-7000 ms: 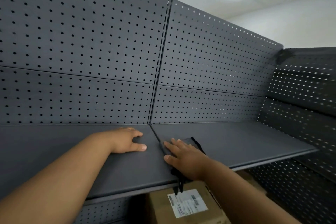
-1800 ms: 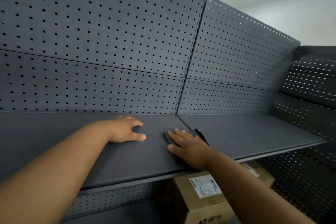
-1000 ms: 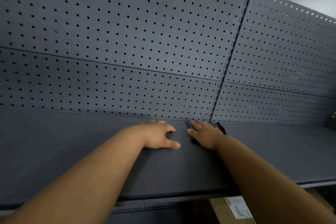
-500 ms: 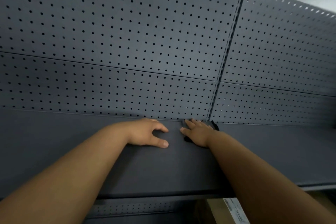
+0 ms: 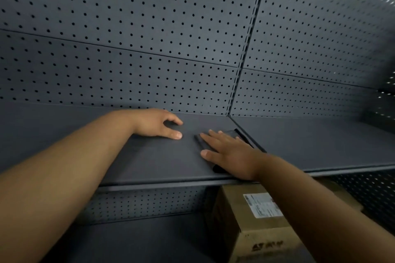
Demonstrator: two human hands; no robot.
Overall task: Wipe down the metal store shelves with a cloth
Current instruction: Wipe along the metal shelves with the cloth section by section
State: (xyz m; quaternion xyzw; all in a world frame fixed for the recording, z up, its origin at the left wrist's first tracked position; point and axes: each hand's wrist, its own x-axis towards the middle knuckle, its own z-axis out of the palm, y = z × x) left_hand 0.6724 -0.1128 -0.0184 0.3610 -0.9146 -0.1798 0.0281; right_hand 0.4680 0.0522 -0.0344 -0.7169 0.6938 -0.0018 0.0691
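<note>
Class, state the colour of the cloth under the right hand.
The cloth is black; the head view shows it.

Open shelf (image 5: 310, 145) leftward and rightward; pegboard wall (image 5: 149, 28) behind, cardboard box (image 5: 245, 230) underneath.

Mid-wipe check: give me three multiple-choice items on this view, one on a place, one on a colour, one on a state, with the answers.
1. Where is the box?
A. under the shelf
B. on top of that shelf
C. hung on the back panel

2. What colour is the cloth?
A. white
B. dark, near black
C. yellow

3. How is the right hand?
A. made into a fist
B. lifted clear of everything
C. flat on the cloth

Answers: 1 A, the box stands on the lower level, below the shelf's front edge. 2 B, dark edges show around the hand. 3 C, the fingers lie straight on the cloth.
</note>
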